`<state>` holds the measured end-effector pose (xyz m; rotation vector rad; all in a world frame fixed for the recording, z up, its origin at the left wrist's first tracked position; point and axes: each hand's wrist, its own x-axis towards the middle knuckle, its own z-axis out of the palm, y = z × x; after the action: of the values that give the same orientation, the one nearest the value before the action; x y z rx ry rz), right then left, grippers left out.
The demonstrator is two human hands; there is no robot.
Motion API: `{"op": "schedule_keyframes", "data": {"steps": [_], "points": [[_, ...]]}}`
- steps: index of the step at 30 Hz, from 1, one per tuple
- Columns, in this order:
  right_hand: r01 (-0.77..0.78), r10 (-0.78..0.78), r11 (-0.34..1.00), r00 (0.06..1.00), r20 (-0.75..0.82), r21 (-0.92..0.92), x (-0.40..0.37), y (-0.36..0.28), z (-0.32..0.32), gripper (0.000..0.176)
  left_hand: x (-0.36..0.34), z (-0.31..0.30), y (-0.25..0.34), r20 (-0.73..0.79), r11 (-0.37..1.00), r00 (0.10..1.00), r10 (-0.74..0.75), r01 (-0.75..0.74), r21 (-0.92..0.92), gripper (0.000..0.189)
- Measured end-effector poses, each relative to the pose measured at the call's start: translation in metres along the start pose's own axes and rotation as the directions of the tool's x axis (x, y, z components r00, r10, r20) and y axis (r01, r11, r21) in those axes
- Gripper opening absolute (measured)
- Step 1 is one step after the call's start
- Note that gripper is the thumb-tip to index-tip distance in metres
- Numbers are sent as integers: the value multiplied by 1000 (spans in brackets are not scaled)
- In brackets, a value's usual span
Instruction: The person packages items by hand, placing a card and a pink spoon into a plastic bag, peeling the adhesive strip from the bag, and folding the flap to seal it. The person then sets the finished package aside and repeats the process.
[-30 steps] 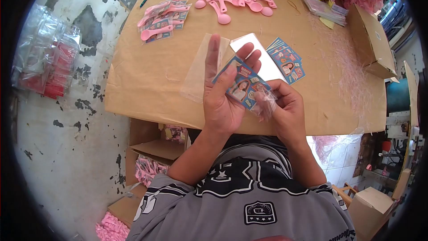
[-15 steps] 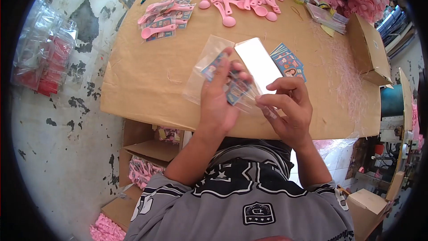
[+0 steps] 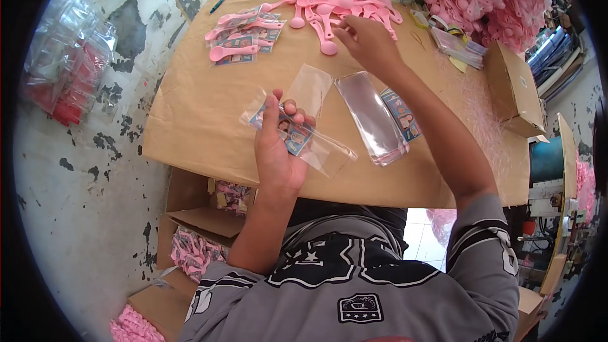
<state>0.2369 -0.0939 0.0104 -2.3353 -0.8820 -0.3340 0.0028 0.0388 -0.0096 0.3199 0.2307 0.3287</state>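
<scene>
My left hand (image 3: 282, 145) is closed around a clear plastic bag (image 3: 326, 145) with a blue printed card (image 3: 292, 136) showing inside it. Its fingers curl over the card, above the near left part of the table. My right hand (image 3: 369, 44) reaches to the front of the pile of pink measuring spoons (image 3: 342, 1). Its fingers are bent and slightly apart, close beside a spoon (image 3: 328, 47) that juts from the pile. Between the hands lie a stack of clear bags (image 3: 370, 117) and several blue cards (image 3: 405, 120), partly covered by my right forearm.
Bagged spoons with cards (image 3: 234, 49) lie at the table's far left, near a pen (image 3: 221, 0). A bulky heap of pink spoons (image 3: 484, 0) and a cardboard box (image 3: 514, 88) stand on the right. Another clear bag (image 3: 307, 85) lies flat beyond my left hand.
My right hand has left the bag near my left hand and moved forward to the spoon pile. My left hand has shifted left, keeping the bag and card. The view has shifted slightly.
</scene>
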Motion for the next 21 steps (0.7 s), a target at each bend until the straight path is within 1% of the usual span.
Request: {"op": "schedule_keyframes", "data": {"steps": [1, 4, 7, 10, 13, 16, 19, 20, 21], "points": [[-11, 10, 998, 1000, -13, -62, 10, -6, 10, 26, -2, -1, -1, -7, 1000, 1000, 3, -3, 15, 27], [-102, 111, 957, 994, 16, -270, 26, -21, 32, 32, -7, -1, -2, 7, 1000, 1000, -15, 15, 22, 27], [-73, 72, 941, 997, -15, -331, 30, -17, 47, 33, -10, -2, 3, 5, 999, 1000, 22, -22, 50, 27], [-111, 101, 966, 993, -54, -234, 25, -4, 44, 21, -6, -7, 10, 2, 995, 998, 68, -68, 68, 26], [-134, 122, 965, 990, -66, -226, 18, 10, 28, 28, 0, -7, 11, 4, 996, 997, 73, -73, 60, 26], [-92, 71, 980, 990, -123, -177, 6, 30, 7, 24, 5, -5, 9, 15, 998, 999, 49, -50, 48, 27], [-51, 57, 997, 991, -119, 55, -5, 48, -23, 21, 8, -4, 8, 21, 999, 999, 30, -31, 45, 27], [-177, 190, 969, 980, -59, 174, -9, 56, -30, 18, 10, -5, 9, 33, 998, 999, 41, -43, 48, 27], [-187, 203, 963, 977, -66, 195, -15, 60, -38, 18, 13, -7, 11, 43, 997, 998, 53, -56, 51, 28]]}}
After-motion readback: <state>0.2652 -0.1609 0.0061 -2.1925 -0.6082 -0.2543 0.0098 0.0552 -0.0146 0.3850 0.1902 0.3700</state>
